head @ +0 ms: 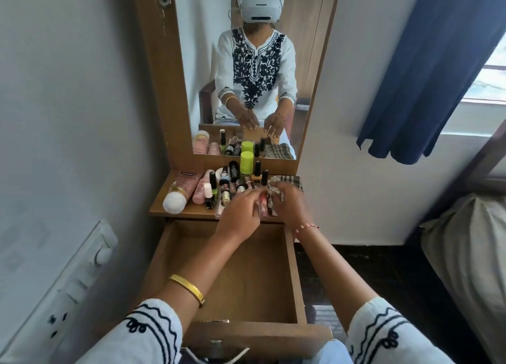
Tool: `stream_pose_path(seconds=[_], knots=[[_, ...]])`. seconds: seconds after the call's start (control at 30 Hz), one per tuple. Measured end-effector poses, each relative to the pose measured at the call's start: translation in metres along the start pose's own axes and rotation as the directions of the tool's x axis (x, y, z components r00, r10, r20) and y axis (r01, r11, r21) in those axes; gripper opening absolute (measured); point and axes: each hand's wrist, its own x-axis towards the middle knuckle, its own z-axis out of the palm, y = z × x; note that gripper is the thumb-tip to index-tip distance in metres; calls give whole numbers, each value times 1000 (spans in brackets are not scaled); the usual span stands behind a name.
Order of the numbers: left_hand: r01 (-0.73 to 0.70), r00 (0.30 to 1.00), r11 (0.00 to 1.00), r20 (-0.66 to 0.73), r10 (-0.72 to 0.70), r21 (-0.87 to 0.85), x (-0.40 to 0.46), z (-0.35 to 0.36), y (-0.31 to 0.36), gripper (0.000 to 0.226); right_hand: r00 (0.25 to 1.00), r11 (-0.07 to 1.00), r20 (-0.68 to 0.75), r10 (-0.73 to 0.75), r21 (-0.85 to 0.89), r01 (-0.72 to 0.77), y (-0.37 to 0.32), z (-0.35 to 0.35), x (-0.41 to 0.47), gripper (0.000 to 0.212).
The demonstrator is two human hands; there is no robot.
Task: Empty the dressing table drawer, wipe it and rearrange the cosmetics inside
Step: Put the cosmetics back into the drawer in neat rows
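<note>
a home bedroom: mirrored dressing table (164, 210), blue curtain (427, 70), bed edge (465, 248)

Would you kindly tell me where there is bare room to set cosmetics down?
The open drawer floor is bare between its side walls. The dressing table top is crowded from the pink tubes to the checked cloth, with only its front-left corner free.

Wooden drawer (241, 276) pulled fully open below the dressing-table shelf (175, 211), its inside bare. Cosmetics (219, 183) crowd the shelf against the mirror: two pink tubes lying at left, small dark-capped bottles upright, a lime-green capped stick at the back. Checked cloth (284, 181) lies at the shelf's right end, partly bunched around a small pinkish-red item (263, 203).
</note>
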Motion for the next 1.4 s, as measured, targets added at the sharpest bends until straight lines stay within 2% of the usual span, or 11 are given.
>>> stream_pose_path(seconds=[0.13, 0.27, 0.33, 0.57, 0.67, 0.8, 0.93, 1.03, 1.17, 1.3, 1.4], knots=[[58, 988, 997, -138, -64, -52, -7, -25, -21, 43, 997, 995, -13, -82, 59, 83, -32, 7, 6, 28], [133, 958, 984, -238, -159, -119, -10, -46, -46, 39, 991, 991, 32, -128, 46, 126, -59, 19, 14, 31], [174, 946, 975, -252, -204, -135, -10, -53, -58, 40, 989, 990, 65, -132, 52, 129, -70, 25, 19, 33], [206, 922, 972, -311, -232, -115, -10, -67, -83, 36, 977, 984, 120, -177, 26, 176, -90, 50, 36, 31], [172, 924, 979, -326, -200, -113, -12, -69, -92, 35, 973, 979, 110, -202, 21, 201, -97, 55, 39, 32], [230, 899, 968, -359, -252, -105, -16, -69, -101, 33, 956, 958, 77, -282, -36, 285, -105, 64, 39, 33], [367, 895, 921, -221, -388, -130, -17, -61, -115, 45, 935, 936, 86, -344, -42, 349, -116, 72, 34, 34], [448, 881, 894, -156, -447, -28, -19, -57, -125, 55, 923, 926, 98, -372, -32, 377, -121, 74, 30, 33], [421, 880, 905, -214, -424, -59, -20, -61, -129, 43, 903, 905, 98, -418, -36, 423, -118, 77, 25, 29], [459, 824, 878, -307, -477, -133, -30, -65, -133, 43, 894, 895, 48, -446, 14, 446, -116, 78, 14, 22], [424, 786, 887, -413, -461, -183, -44, -75, -131, 46, 910, 913, 79, -408, 55, 404, -118, 82, 5, 23]])
